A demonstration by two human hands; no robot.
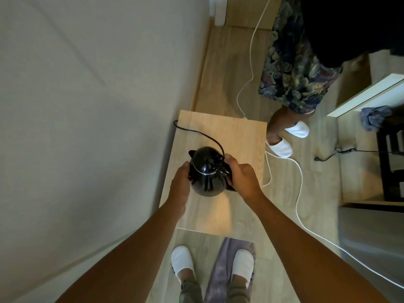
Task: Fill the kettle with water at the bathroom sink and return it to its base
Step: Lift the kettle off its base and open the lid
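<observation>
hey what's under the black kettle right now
The kettle, held by the left hand and right hand, is over a wooden table. Its base is hidden beneath it; only a black cord shows.

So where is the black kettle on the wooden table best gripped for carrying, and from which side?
By its handle, from the person's right. The kettle stands upright with its spout toward the wall and its handle toward the right hand, already wrapped there. The left hand only steadies the smooth, rounded body, which probably offers poor purchase.
</observation>
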